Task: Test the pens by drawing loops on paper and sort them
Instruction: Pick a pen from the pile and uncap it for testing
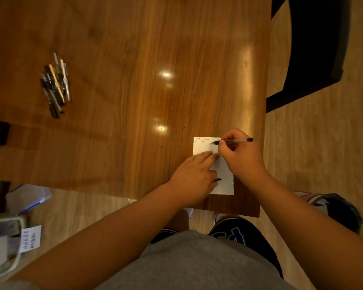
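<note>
We count one sheet of paper (224, 174), one pen (237, 140) in use, and one pile of pens (56, 84), at least six, overlapping beyond an exact tally.

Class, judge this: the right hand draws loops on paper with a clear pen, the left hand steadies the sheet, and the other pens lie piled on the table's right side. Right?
No. The head view shows the pile of pens on the left of the table, not the right. The right hand, clear pen, paper and left hand are as stated.
</note>
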Action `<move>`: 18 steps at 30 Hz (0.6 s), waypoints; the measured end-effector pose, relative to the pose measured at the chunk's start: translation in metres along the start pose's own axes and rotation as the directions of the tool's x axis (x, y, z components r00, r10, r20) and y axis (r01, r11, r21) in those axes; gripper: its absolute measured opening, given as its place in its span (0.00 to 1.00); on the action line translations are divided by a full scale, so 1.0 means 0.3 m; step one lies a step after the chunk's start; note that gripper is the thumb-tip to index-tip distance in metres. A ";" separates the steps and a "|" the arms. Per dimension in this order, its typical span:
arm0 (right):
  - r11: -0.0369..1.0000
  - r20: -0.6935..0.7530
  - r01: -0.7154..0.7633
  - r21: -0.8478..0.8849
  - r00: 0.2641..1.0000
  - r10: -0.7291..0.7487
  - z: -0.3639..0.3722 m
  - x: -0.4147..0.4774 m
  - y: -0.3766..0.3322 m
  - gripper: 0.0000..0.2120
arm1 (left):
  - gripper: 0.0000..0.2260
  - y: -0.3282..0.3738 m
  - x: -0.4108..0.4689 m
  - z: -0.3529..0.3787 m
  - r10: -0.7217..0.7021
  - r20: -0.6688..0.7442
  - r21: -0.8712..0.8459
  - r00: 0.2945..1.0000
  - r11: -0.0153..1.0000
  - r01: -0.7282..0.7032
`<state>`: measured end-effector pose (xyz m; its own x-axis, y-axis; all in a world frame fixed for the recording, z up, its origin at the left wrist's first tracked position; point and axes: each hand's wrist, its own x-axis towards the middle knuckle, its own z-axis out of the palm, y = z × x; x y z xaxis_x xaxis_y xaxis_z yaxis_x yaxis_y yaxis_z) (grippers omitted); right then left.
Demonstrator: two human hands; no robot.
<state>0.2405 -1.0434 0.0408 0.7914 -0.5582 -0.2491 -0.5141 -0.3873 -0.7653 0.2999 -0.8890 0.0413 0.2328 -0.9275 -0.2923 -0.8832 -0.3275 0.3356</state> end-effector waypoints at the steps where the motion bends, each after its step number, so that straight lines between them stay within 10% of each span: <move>1: 1.000 -0.003 0.002 -0.005 1.000 -0.002 0.002 0.001 -0.002 0.03 | 0.18 0.001 0.003 -0.003 -0.003 0.006 0.006 1.000 1.000 0.003; 18: 1.000 -0.056 -0.007 0.020 0.998 0.008 -0.048 0.001 0.033 0.01 | 0.17 0.006 0.025 0.002 0.028 -0.003 0.051 1.000 0.998 -0.027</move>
<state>0.2309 -1.0580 0.0416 0.7672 -0.6019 -0.2218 -0.5132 -0.3686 -0.7751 0.2998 -0.8963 0.0392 0.2097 -0.9369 -0.2799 -0.9089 -0.2923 0.2974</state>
